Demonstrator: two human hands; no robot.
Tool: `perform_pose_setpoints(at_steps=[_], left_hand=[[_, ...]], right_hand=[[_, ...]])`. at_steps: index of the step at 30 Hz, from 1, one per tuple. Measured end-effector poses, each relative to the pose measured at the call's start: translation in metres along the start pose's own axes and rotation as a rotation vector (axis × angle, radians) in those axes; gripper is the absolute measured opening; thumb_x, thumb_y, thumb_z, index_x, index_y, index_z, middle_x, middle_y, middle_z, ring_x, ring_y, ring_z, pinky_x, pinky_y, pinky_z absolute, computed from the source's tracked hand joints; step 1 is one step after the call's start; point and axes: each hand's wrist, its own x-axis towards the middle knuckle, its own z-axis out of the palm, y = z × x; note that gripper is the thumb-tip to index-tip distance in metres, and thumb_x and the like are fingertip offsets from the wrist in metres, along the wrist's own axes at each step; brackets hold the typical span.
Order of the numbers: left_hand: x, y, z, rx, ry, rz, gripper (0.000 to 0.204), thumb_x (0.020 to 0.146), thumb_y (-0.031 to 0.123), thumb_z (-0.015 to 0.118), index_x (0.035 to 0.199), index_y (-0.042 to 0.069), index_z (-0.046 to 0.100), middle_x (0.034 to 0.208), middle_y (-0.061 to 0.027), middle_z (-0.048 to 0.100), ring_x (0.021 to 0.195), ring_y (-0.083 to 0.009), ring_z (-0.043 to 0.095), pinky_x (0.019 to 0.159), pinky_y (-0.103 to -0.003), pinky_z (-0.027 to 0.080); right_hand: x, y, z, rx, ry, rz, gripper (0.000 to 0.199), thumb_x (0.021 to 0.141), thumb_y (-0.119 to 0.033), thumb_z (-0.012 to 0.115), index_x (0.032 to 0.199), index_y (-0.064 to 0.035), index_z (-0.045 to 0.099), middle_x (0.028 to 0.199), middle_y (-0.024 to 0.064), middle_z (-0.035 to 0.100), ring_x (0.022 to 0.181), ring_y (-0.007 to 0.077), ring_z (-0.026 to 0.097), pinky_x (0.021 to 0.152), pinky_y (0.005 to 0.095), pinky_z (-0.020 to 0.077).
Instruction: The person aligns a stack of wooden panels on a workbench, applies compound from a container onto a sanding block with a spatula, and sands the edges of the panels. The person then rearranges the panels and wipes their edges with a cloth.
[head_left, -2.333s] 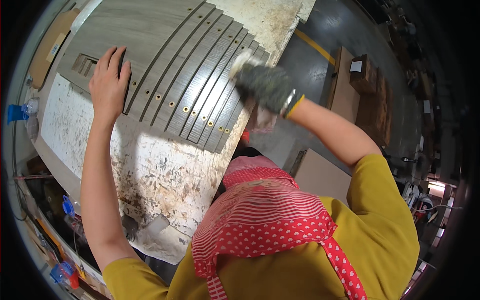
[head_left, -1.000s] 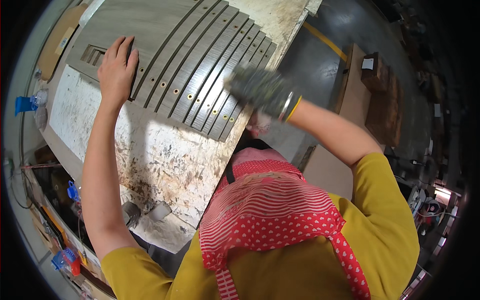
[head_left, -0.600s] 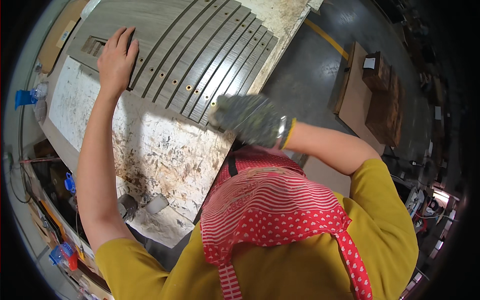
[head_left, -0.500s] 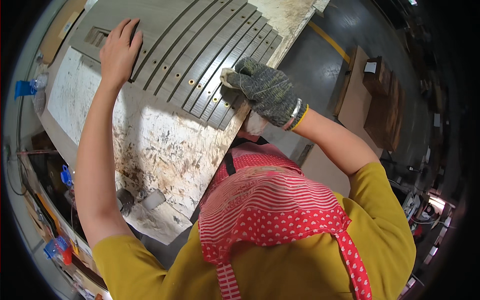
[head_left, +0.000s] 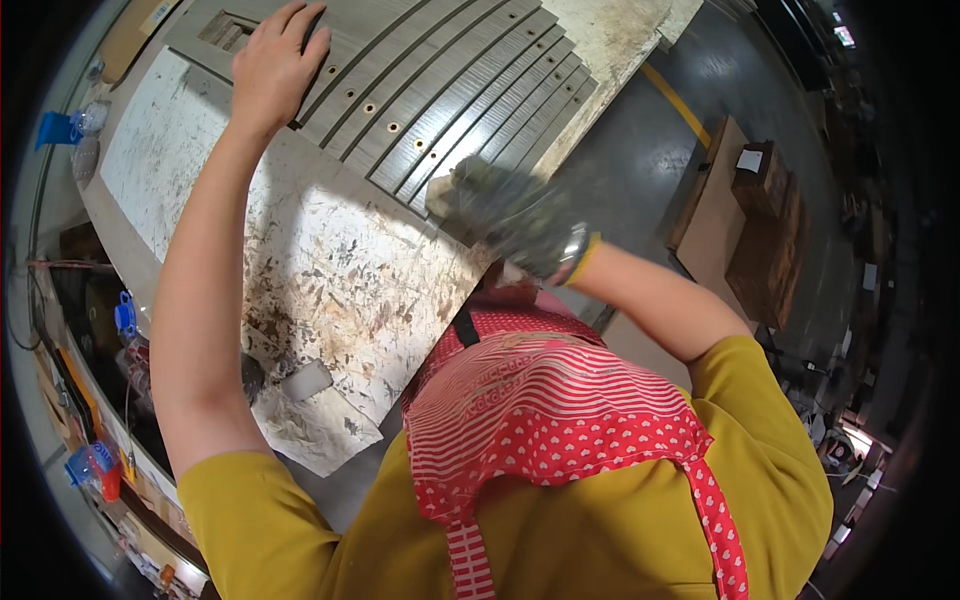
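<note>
At about ten o'clock a blue tag-like piece [head_left: 57, 129] sits by a clear bottle [head_left: 88, 118] at the counter's edge; a white label [head_left: 750, 160] lies on a dark wooden box [head_left: 765, 235] at three o'clock on the floor. The grey slats [head_left: 450, 90], long grooved strips with small round holes, lie side by side at twelve o'clock on the stained white counter [head_left: 330, 270]. The left hand [head_left: 275, 65], bare, presses flat on them, fingers [head_left: 300, 30] spread. The right hand [head_left: 510, 215], in a dark glove, is blurred at the slats' near ends; I cannot tell whether its fingers grip anything
</note>
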Motion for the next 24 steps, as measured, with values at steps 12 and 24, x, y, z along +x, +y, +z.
perform_pose_setpoints(at_steps=[12,24], left_hand=[[0.0,0.007,-0.002,0.027,-0.011,-0.058,0.042,0.09,0.04,0.045,0.127,0.02,0.051,0.132,-0.0047,0.049,0.12,-0.0248,0.046,0.098,-0.038,0.037],[-0.004,0.019,-0.013,-0.102,0.002,-0.157,0.039,0.088,0.033,0.046,0.118,0.009,0.056,0.126,-0.0123,0.05,0.12,-0.0287,0.044,0.098,-0.043,0.035]], right_hand=[[0.008,-0.032,0.007,-0.637,0.062,-0.186,0.025,0.08,-0.02,0.061,0.1,-0.006,0.058,0.102,0.0098,0.056,0.073,0.0252,0.061,0.064,0.0333,0.0514],[0.002,-0.038,0.008,-0.556,-0.034,-0.246,0.025,0.082,-0.013,0.052,0.107,-0.009,0.059,0.095,0.0111,0.057,0.085,0.0272,0.06,0.068,0.0359,0.0509]])
